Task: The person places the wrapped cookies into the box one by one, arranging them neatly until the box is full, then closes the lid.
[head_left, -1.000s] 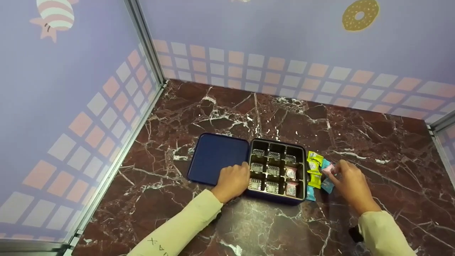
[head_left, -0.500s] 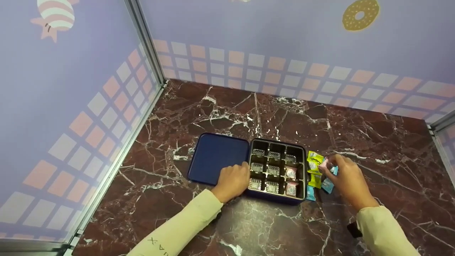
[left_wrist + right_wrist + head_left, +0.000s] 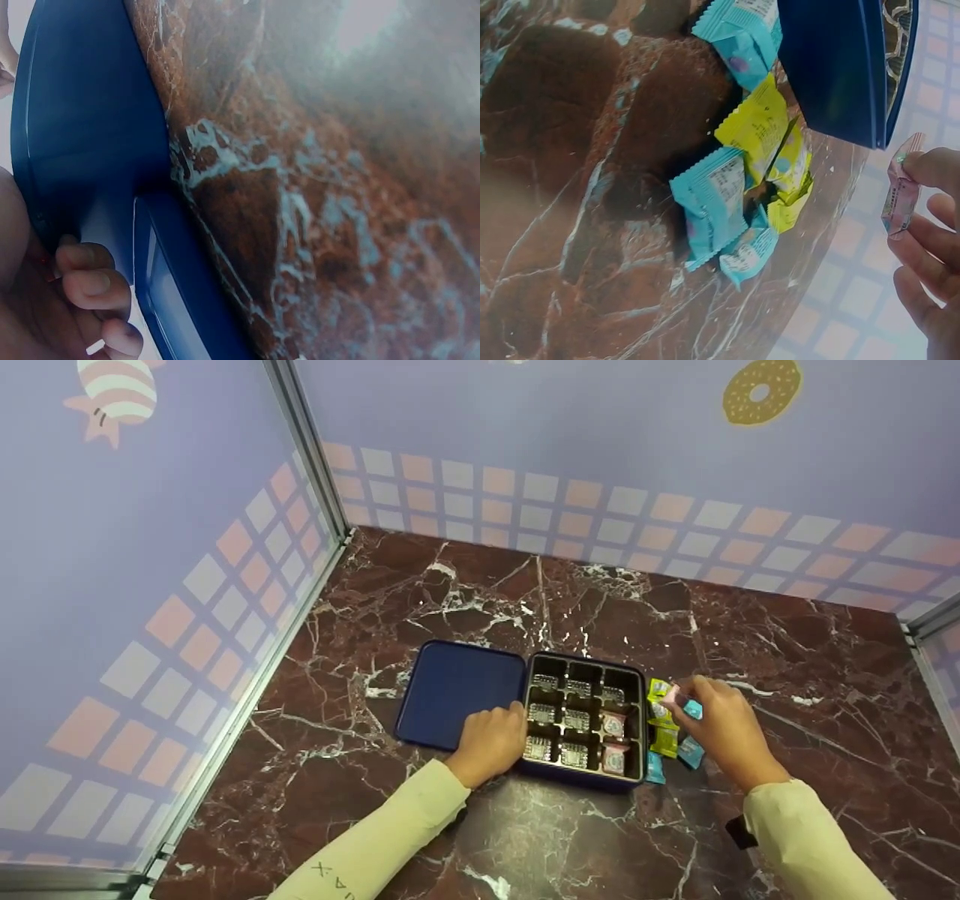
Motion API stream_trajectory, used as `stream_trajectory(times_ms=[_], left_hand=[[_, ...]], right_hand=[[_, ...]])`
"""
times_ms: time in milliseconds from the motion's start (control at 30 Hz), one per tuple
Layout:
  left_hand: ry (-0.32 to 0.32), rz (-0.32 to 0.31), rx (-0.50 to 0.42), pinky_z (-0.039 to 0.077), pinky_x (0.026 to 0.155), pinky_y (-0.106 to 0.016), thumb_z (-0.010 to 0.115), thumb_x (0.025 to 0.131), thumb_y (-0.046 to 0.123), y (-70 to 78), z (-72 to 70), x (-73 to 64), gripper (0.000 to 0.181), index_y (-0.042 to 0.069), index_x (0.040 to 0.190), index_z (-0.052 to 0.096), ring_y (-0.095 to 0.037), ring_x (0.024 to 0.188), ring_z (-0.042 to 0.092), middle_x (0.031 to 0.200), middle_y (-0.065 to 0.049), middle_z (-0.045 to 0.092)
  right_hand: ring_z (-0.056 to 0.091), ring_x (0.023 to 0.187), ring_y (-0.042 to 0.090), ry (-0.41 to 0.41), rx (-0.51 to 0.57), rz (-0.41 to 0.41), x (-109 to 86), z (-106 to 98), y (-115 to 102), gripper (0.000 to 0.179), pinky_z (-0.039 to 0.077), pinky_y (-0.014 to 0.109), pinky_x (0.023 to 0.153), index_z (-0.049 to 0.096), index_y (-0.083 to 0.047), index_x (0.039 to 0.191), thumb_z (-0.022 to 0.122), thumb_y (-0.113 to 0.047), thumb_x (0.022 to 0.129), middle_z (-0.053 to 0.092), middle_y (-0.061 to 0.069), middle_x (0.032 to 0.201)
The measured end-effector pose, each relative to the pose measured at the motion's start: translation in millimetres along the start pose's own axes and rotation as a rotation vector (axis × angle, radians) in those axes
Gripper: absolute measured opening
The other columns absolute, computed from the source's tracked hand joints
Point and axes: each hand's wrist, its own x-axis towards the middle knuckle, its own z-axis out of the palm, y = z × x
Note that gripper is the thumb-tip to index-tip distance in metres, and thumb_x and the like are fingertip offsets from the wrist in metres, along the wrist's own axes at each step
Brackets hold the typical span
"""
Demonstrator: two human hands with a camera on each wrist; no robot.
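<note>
My left hand (image 3: 491,746) holds the left rim of a dark blue tin box (image 3: 581,781); its curled fingers (image 3: 94,289) lie against the wall in the left wrist view. A divided tray inside the box holds two pink wrapped candies, one (image 3: 613,725) in the middle right compartment, the other (image 3: 614,759) in the front right one. Between thumb and fingers, my right hand (image 3: 727,727) pinches another pink wrapped candy (image 3: 902,187), raised beside the box's right side. Beneath it lie yellow-green candies (image 3: 757,127) and blue candies (image 3: 712,206) on the table.
The blue lid (image 3: 461,694) lies flat against the box's left side. Everything stands on a dark red marbled table (image 3: 480,585). Lilac panels (image 3: 562,420) with printed squares enclose the table at the back and sides.
My right hand has lifted the pink candy off the pile and moved it up and left toward the box. The left hand and the box have stayed put.
</note>
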Motion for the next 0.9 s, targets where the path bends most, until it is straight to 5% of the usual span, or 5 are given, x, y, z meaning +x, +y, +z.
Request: stream_trajectory(times_ms=[333, 533, 900], left_hand=[[0.032, 0.007, 0.006, 0.047, 0.043, -0.04, 0.047, 0.096, 0.02, 0.0, 0.4, -1.4, 0.025, 0.012, 0.073, 0.054, -0.026, 0.049, 0.063, 0.057, -0.008, 0.064], [-0.003, 0.0, 0.002, 0.047, 0.044, -0.04, 0.046, 0.096, 0.02, -0.6, 0.4, -0.8, 0.024, 0.011, 0.075, 0.055, -0.026, 0.051, 0.063, 0.059, -0.008, 0.064], [0.07, 0.0, 0.019, 0.046, 0.041, -0.04, 0.048, 0.096, 0.02, 1.1, -1.1, -2.2, 0.026, 0.012, 0.072, 0.053, -0.026, 0.047, 0.062, 0.055, -0.007, 0.061]], right_hand=[[0.055, 0.075, 0.026, -0.009, -0.016, -0.025, 6.5, 8, -7, 0.025, 0.043, 0.043, 0.067, 0.057, -0.008, 0.084, 0.079, -0.017, 0.079, 0.06, 0.007, 0.078], [0.057, 0.079, 0.027, -0.016, 0.004, -0.039, 10.1, 12, -10, 0.023, 0.045, 0.044, 0.07, 0.06, -0.009, 0.085, 0.08, -0.019, 0.079, 0.063, 0.008, 0.081], [0.057, 0.08, 0.027, -0.012, -0.001, -0.065, 15.0, 21, -16, 0.023, 0.044, 0.046, 0.075, 0.062, -0.008, 0.084, 0.08, -0.021, 0.078, 0.065, 0.007, 0.081]])
